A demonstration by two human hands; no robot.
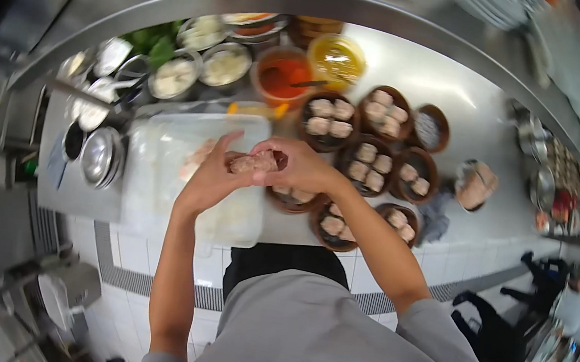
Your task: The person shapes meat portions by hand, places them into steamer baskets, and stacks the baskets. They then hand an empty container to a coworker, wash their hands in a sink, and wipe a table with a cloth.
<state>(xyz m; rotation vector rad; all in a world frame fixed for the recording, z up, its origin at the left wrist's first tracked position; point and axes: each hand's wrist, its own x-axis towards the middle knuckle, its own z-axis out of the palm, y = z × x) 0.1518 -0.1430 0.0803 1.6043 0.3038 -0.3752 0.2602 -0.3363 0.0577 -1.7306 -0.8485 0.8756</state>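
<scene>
My left hand (207, 179) and my right hand (304, 167) meet above the counter, closed around pinkish meat dumplings (252, 164) held between them. How many they hold is partly hidden by the fingers. Below my hands lies a translucent white plastic tray (147, 169), with more pinkish meat (196, 158) on it beside my left hand. Round steamer baskets stand to the right of my right hand. One basket (331, 122) contains several dumplings, as does another basket (365, 167) nearer to me. A basket (293, 200) beneath my right wrist is partly covered.
Behind the tray stand an orange-red tub (282, 70), a yellow tub (337, 59) and bowls of pale food (175, 78). Stacked metal bowls (99, 156) sit at left. A bowl of meat (476, 183) and a grey cloth (436, 218) lie at right. Overhead runs a metal shelf (328, 4).
</scene>
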